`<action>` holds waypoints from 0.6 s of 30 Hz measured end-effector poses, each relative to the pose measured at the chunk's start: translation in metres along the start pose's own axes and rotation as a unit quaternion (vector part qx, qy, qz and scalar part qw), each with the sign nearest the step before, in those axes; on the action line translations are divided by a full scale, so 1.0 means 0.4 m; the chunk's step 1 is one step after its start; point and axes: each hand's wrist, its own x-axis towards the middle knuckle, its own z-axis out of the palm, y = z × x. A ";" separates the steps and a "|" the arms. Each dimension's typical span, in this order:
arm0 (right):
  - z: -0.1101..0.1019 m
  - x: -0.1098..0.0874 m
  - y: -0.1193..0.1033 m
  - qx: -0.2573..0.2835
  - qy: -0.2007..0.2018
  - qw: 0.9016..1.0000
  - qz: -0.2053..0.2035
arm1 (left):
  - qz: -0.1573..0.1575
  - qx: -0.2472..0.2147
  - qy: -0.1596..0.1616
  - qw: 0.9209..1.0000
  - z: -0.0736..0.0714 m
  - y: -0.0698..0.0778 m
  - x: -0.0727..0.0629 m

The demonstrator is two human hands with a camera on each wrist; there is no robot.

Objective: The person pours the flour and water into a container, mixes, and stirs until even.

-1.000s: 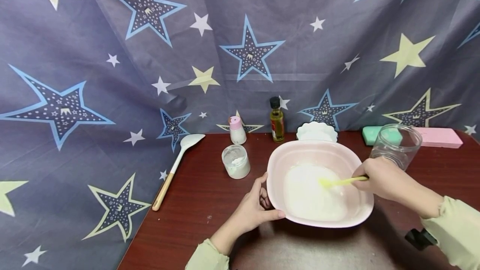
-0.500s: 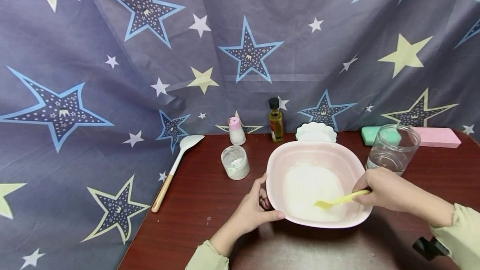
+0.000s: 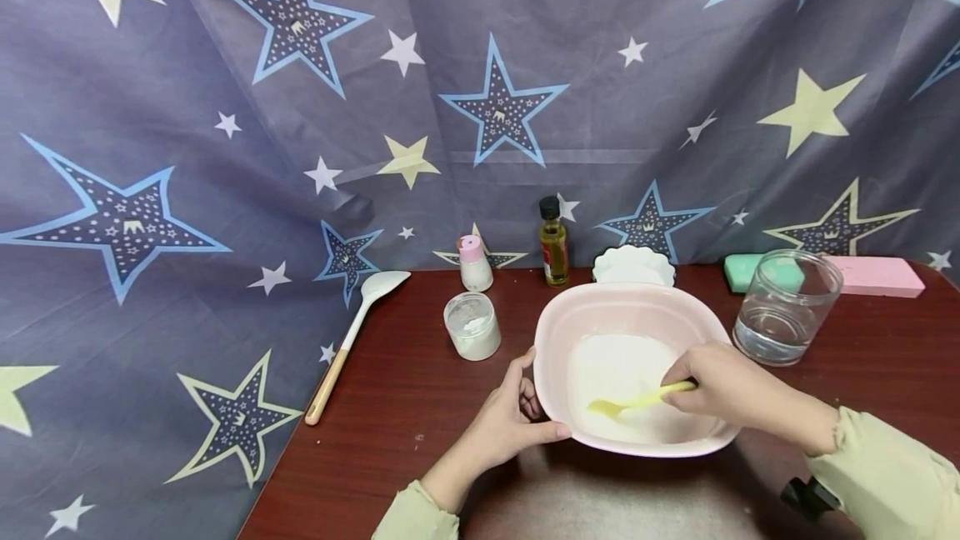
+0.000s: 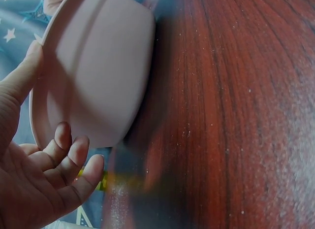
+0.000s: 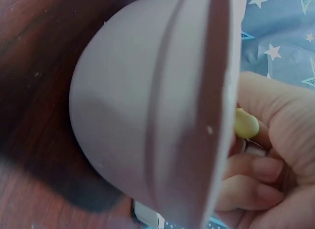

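Note:
A pale pink bowl (image 3: 551, 340) with white contents (image 3: 615, 365) stands on the table; whether these are powder or liquid cannot be told. My left hand (image 3: 498, 423) holds its left corner, thumb on the near rim and index finger along the left side. In the left wrist view, the other fingers (image 4: 78, 150) curl loosely below the rim. My right hand (image 3: 723, 386) pinches the handle of a small yellow spatula (image 3: 641, 400) over the bowl's right side. Its head lies in the white contents. The handle's rounded end (image 5: 246, 124) shows in the right wrist view.
Right of the bowl stands a glass jar of clear liquid (image 3: 783, 315), before green (image 3: 741, 272) and pink blocks (image 3: 877, 275). Behind are a scalloped white dish (image 3: 633, 263), oil bottle (image 3: 553, 244), pink-capped shaker (image 3: 475, 265) and powder jar (image 3: 474, 332). A white ladle (image 3: 348, 340) lies left.
My right hand has moved left over the bowl, and the spatula's head has swept left and nearer through the white contents. My left hand keeps its place on the bowl.

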 end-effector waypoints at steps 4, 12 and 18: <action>0.011 0.018 0.000 0.006 0.012 1.000 -0.004 | 0.002 0.002 0.000 1.000 0.001 -0.001 0.001; 0.026 0.050 0.012 0.012 0.028 0.999 0.012 | 0.001 0.001 -0.001 1.000 0.000 0.004 -0.001; 0.024 0.068 0.018 -0.015 0.051 0.997 0.055 | -0.002 0.004 0.000 1.000 0.001 0.008 0.000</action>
